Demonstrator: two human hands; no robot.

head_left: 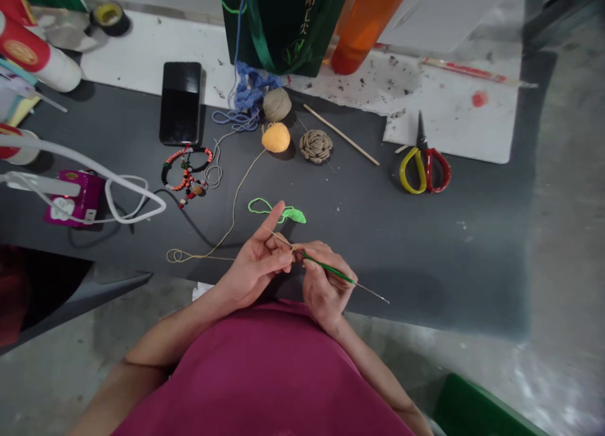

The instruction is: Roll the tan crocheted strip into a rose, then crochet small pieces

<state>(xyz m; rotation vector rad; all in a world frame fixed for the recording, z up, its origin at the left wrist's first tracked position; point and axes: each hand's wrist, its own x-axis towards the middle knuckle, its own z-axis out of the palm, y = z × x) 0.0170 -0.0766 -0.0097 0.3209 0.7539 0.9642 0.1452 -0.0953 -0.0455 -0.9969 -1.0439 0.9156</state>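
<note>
Pinching tan thread (233, 203) in left grip (255, 266), right grip (326, 291) closed on green crochet hook (331, 269)

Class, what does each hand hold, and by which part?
The right hand holds a crochet hook by its green handle; the left hand's fingers hold tan thread.

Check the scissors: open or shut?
Shut: the red-and-yellow-handled scissors show their blades closed together into one narrow point.

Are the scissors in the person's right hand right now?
No, the scissors lie on the dark tabletop, while the right hand holds a green crochet hook.
</note>
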